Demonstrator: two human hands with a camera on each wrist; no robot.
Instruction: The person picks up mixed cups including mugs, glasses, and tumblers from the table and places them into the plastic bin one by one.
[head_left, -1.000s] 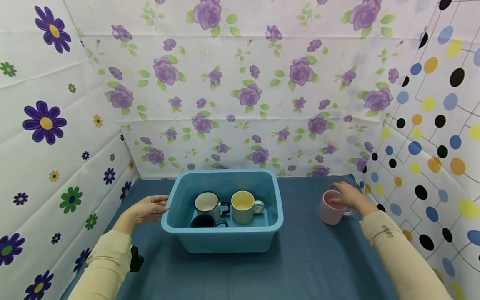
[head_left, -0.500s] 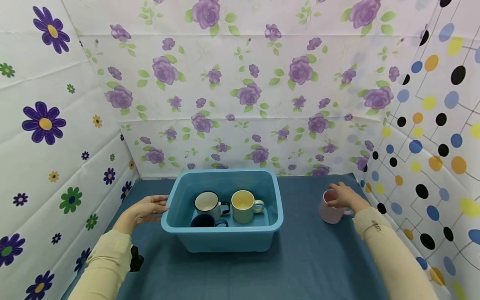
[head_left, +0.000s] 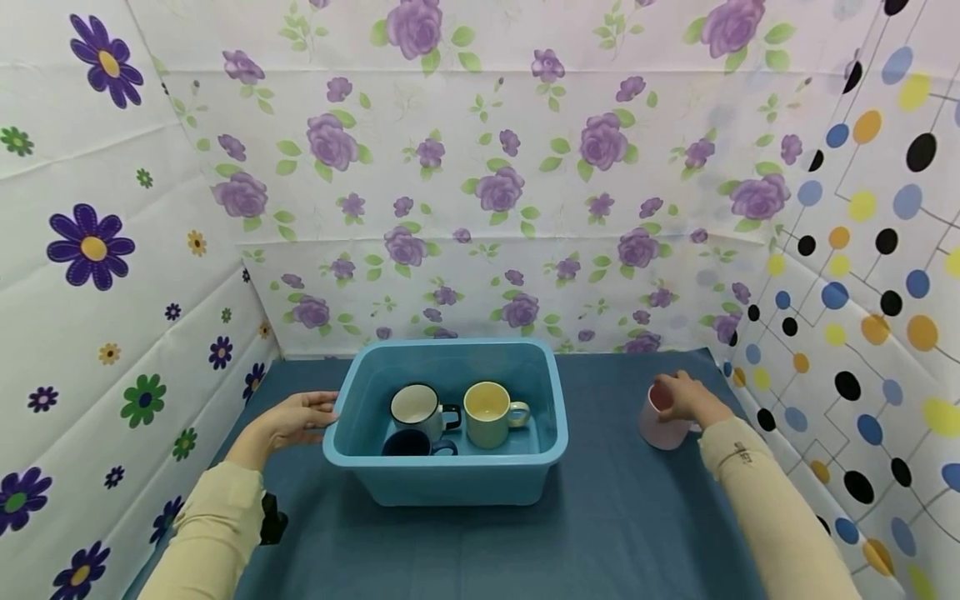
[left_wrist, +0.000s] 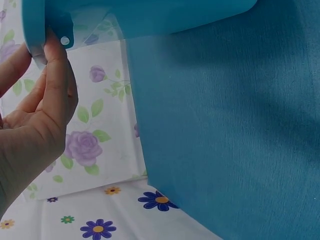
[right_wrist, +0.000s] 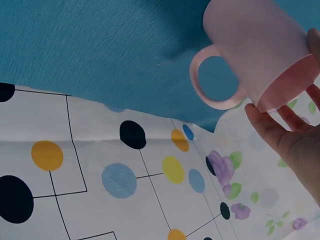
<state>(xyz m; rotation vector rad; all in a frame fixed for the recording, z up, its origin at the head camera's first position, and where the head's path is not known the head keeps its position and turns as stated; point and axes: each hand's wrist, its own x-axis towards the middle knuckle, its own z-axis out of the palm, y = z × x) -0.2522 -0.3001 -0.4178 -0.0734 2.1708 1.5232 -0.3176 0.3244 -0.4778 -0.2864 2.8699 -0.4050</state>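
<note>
My left hand (head_left: pixel 292 418) holds the left rim of a light-blue plastic basin (head_left: pixel 450 483), pinching it between fingers and thumb, as the left wrist view shows. A pink mug (head_left: pixel 658 429) stands upright on the blue cloth at the right. From above, my right hand (head_left: pixel 692 400) grips its rim with the fingertips; in the right wrist view the fingers spread around the mouth of the mug, clear of the handle (right_wrist: pixel 197 82). Inside the basin are a white mug with a black handle (head_left: pixel 414 407), a yellow mug (head_left: pixel 487 417) and a dark blue mug (head_left: pixel 407 443), partly hidden by the front wall.
Blue cloth (head_left: pixel 600 525) covers the table. A flower-patterned sheet (head_left: pixel 480 275) hangs behind, with a daisy-patterned sheet (head_left: pixel 150 333) at the left and a dotted sheet (head_left: pixel 862 358) at the right.
My right hand has moved slightly down and left, closing its fingers on the pink mug's rim. The left hand, the basin and the mugs in it stay put.
</note>
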